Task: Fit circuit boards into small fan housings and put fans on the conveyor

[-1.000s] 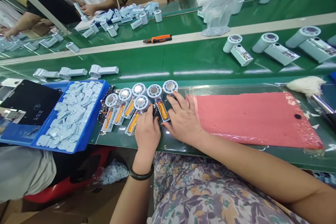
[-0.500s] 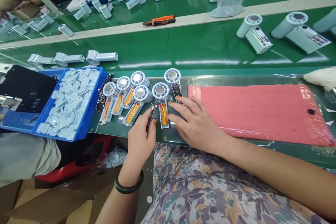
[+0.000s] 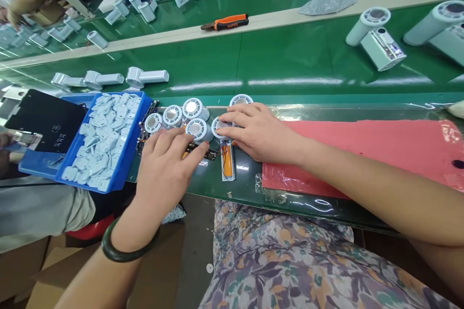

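My left hand (image 3: 165, 164) has its thumb and fingers closed on a narrow black circuit board (image 3: 210, 154), its near end hidden by the hand. Thin wires run from the board to an opened handheld fan, whose handle (image 3: 227, 166) shows an orange battery. Over that fan's round head (image 3: 217, 125) lies my right hand (image 3: 259, 133), fingers stretched out and touching it; its thumb is out of sight. Another fan head (image 3: 241, 99) is partly covered by the right hand. Several more fan heads (image 3: 197, 129) stand together just beyond my left hand.
At left is a blue tray (image 3: 125, 169) of small pale plastic parts (image 3: 105, 140). A red mat (image 3: 362, 154) lies at right. Orange-handled pliers (image 3: 230, 22) rest on the pale strip, and assembled fans (image 3: 380, 41) stand on the green belt. A neighbour's sleeve (image 3: 47, 212) shows at left.
My left hand has shifted left and turned palm down with the circuit board, which now lies more level. My right hand has moved up from beside the fan handle onto the fan head.
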Tool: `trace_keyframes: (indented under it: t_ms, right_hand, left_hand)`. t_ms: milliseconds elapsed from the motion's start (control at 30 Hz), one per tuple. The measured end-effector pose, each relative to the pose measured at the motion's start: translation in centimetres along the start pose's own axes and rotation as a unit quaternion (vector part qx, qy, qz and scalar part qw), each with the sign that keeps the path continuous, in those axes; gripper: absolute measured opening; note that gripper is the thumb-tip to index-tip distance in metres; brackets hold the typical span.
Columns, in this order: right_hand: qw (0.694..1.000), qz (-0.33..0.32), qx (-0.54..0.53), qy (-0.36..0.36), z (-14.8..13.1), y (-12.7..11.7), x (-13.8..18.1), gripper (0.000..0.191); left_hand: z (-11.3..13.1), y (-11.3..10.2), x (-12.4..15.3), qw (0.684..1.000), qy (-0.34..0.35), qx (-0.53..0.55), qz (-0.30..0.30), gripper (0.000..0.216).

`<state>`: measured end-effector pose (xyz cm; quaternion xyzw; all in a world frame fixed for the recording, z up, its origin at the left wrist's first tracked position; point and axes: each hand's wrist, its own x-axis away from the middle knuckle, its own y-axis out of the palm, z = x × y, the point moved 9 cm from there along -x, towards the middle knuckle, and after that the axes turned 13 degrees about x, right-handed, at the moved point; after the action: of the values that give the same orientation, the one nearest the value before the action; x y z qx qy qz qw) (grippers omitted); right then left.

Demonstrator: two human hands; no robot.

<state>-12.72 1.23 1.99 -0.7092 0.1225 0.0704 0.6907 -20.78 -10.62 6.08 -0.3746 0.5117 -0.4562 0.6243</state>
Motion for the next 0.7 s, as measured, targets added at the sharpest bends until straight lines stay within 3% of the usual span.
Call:
trace_keyframes:
  t_ms: [133, 367, 467, 567, 700]
  right_hand:
    - [1.0, 0.01, -0.024, 0.017, 0.4, 0.4, 0.3, 0.039]
    - [0.988, 0.073, -0.096, 0.095, 3.0, -1.3, -0.3, 0.047]
    - [0.983, 0.085, -0.155, 0.058, 3.5, -2.4, -0.9, 0.05]
    - [0.979, 0.061, -0.192, -0.012, 3.1, -2.6, -1.3, 0.037]
    - [0.989, 0.031, -0.147, -0.01, 3.5, -2.1, -1.4, 0.022]
  left_hand:
    - [0.0, -0.4, -3.8, 0.995, 0.0, 0.086, -0.052, 0.02]
    - [0.6, 1.8, -8.4, 0.966, 0.006, 0.202, -0.163, 0.008]
    - [0.6, 2.2, -9.2, 0.958, 0.01, 0.224, -0.179, 0.01]
    - [0.7, 2.5, -9.3, 0.953, 0.022, 0.229, -0.195, 0.013]
    - [0.1, 2.8, -8.0, 0.964, 0.044, 0.175, -0.196, 0.026]
